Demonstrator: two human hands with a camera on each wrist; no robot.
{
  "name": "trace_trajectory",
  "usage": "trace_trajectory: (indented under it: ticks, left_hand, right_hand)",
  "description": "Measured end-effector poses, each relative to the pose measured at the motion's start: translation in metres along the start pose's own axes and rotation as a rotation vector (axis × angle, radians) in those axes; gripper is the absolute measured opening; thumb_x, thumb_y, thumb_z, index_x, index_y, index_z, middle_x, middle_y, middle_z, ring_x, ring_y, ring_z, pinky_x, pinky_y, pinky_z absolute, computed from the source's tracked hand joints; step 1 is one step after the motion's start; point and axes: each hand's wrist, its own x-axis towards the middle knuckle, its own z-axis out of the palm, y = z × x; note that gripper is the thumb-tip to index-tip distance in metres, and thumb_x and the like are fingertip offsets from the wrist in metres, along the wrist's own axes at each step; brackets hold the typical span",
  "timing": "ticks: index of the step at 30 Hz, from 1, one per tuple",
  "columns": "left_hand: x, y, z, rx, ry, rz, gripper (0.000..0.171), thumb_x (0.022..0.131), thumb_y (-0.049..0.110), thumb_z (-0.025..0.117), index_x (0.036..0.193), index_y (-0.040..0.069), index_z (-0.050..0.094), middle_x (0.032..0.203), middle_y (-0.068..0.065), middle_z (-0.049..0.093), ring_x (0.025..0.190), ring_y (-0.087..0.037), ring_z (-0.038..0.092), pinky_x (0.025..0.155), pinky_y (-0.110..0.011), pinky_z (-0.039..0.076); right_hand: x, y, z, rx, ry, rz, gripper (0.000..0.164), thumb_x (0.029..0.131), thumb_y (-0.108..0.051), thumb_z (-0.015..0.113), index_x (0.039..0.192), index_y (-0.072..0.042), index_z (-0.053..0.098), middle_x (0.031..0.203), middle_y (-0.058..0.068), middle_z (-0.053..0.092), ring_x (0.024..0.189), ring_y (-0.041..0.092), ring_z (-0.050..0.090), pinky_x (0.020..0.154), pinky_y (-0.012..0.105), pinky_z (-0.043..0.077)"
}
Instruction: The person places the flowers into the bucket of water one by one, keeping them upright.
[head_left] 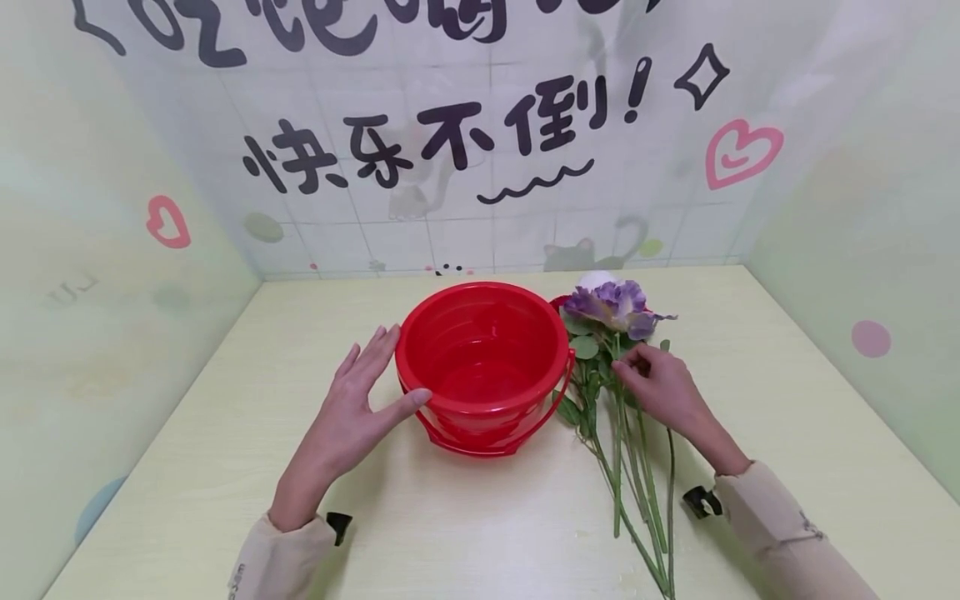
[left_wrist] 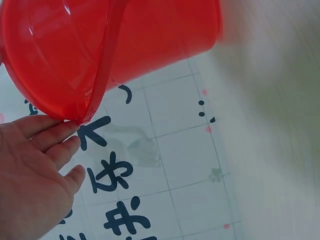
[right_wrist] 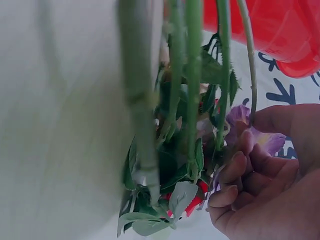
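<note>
Two beige sleeves, one left (head_left: 281,557) and one right (head_left: 787,525), come in at the bottom of the head view, with one small black fitting just beside each cuff. The left hand (head_left: 348,417) is spread, its thumb and straight fingers touching the rim of one red bucket (head_left: 480,408) without being curled round it. The bucket stands upright near the middle of the pale wooden table (head_left: 187,467), its single red handle (head_left: 474,451) hanging down the near side. Just to the right of it, the right hand (head_left: 663,387) pinches one ruffled purple flower (head_left: 618,307) by its stem, between thumb and forefinger. Under and behind that bloom are one white bloom (head_left: 597,279), red petals (right_wrist: 195,202) and green leaves (head_left: 583,346); overlap hides the full count of blooms. At least five stems show in the right wrist view, and they fan toward the person. On the printed wall behind, four whole black characters and one exclamation mark form the lower row, and two pink hearts (head_left: 168,222) (head_left: 742,154) show.
</note>
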Motion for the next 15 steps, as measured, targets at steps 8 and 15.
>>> trace_trajectory:
  ticks: [8, 15]
  left_hand:
    - [0.001, -0.001, -0.001, 0.007, 0.006, 0.007, 0.086, 0.095, 0.044, 0.073, 0.164, 0.012, 0.032, 0.167, -0.008, 0.033, 0.156, -0.026, 0.018, 0.125, -0.055, 0.009]
    - [0.0, 0.0, -0.001, 0.013, 0.003, -0.01, 0.087, 0.095, 0.046, 0.073, 0.164, 0.013, 0.032, 0.167, -0.007, 0.033, 0.156, -0.027, 0.018, 0.125, -0.058, 0.011]
  right_hand:
    - [0.002, -0.012, -0.008, 0.109, 0.044, -0.004, 0.017, 0.103, -0.011, 0.063, 0.095, 0.004, 0.066, 0.072, 0.006, 0.055, 0.059, 0.017, 0.047, 0.054, 0.028, 0.04]
    - [0.004, -0.027, -0.018, 0.216, 0.089, -0.027, 0.02, 0.104, -0.012, 0.063, 0.101, 0.007, 0.066, 0.078, 0.014, 0.057, 0.064, 0.017, 0.047, 0.056, 0.027, 0.04]
